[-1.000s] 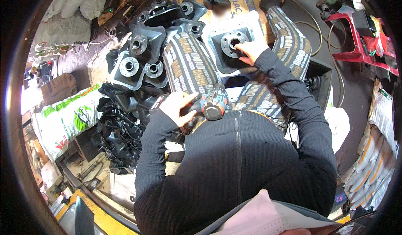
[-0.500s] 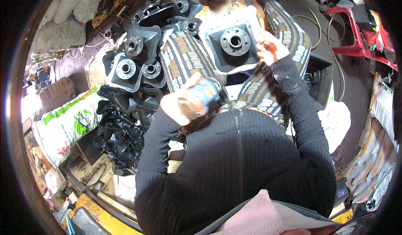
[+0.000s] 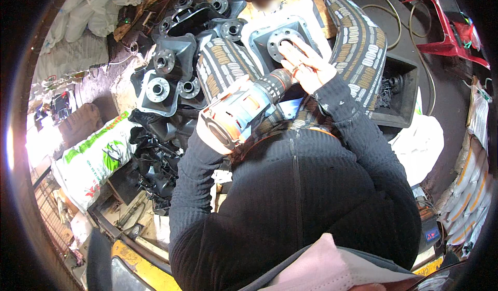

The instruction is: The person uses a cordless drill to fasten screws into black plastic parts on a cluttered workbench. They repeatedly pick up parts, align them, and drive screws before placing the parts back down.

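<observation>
My left hand (image 3: 220,130) is closed round the grip of a cordless drill (image 3: 241,109), whose black chuck points right, toward my right hand. My right hand (image 3: 310,69) has its fingers stretched over the round grey flange (image 3: 277,46) of a black square housing (image 3: 259,44). It touches or hovers just above the flange rim and hides part of it and of the housing. The fingertips are too small to show any screw. The housing sits between my knees on a white sheet-like piece (image 3: 317,25). The chuck's tip lies close below my right hand.
Several similar black flanged housings (image 3: 165,61) are piled at the left, above black crumpled parts (image 3: 155,171). A dark bin (image 3: 407,101) with small metal pieces, apparently screws, stands right of my knee. A hose (image 3: 425,78), a red stool (image 3: 446,31) and white sacks (image 3: 96,158) lie further out.
The drill in my left hand has turned and come up toward the housing. My right hand has moved left from the housing's side onto its flange.
</observation>
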Available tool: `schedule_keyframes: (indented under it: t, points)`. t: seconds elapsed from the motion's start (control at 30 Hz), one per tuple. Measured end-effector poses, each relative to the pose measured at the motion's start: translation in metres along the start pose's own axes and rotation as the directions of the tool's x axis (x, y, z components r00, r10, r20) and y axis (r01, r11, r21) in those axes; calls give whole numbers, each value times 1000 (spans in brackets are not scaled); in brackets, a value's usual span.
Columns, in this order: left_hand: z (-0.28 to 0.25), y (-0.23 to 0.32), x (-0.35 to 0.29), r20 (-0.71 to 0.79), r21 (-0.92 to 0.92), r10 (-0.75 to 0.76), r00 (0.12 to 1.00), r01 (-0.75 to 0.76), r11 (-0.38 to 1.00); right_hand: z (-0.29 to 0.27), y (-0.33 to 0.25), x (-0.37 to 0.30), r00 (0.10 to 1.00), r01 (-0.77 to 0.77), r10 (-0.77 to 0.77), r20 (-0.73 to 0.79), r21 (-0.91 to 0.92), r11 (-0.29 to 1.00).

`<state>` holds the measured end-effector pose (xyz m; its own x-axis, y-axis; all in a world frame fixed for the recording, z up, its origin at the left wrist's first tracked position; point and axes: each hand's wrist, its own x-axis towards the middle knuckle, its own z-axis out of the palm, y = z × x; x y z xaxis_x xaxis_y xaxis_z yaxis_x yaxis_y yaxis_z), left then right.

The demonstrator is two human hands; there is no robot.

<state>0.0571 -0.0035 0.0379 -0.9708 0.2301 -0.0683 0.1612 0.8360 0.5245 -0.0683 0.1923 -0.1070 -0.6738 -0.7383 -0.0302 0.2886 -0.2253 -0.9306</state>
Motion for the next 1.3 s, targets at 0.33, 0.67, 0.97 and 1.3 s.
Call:
schedule_keyframes:
  t: [0.33, 0.67, 0.97, 1.3]
  points:
    - [-9, 8, 10, 29, 84, 90, 996, -92, 992, -1, 0, -2, 995, -92, 84, 47, 203, 975]
    - [-10, 8, 10, 68, 167, 114, 991, -124, 978, -1, -31, 4, 880, -428, 446, 161, 674, 602]
    - [-15, -8, 26, 122, 333, -33, 992, -10, 943, -42, 29, 8, 739, -203, 557, -379, 664, 720]
    - [19, -87, 23, 173, 150, -274, 946, 250, 957, -41, 64, 43, 669, -598, 506, -544, 9, 801]
